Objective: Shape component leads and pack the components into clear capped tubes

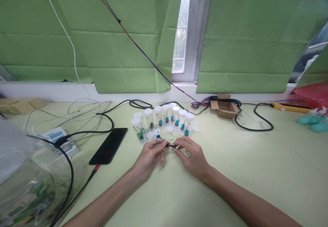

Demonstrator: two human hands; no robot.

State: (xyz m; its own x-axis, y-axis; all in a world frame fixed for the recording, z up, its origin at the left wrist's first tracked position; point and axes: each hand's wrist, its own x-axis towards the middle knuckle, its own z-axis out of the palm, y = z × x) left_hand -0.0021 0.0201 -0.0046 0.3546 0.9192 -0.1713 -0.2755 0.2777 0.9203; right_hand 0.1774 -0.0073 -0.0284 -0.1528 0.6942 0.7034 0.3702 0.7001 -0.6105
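My left hand (151, 155) and my right hand (191, 153) meet at the middle of the pale green table (256, 172). Both pinch a small dark part (170, 145) between their fingertips. Just beyond them stands a curved row of several clear vials with white caps (164, 119), each holding a small blue, green or grey piece on thin wire legs. A few loose white caps (169, 129) lie between the vials and my fingers.
A black phone (109, 145) lies left of my hands with a cable plugged in. Black and white cables (84, 117) run across the left side. A small open cardboard box (225, 108) sits at the back right. A crumpled plastic bag (23, 182) fills the near left corner.
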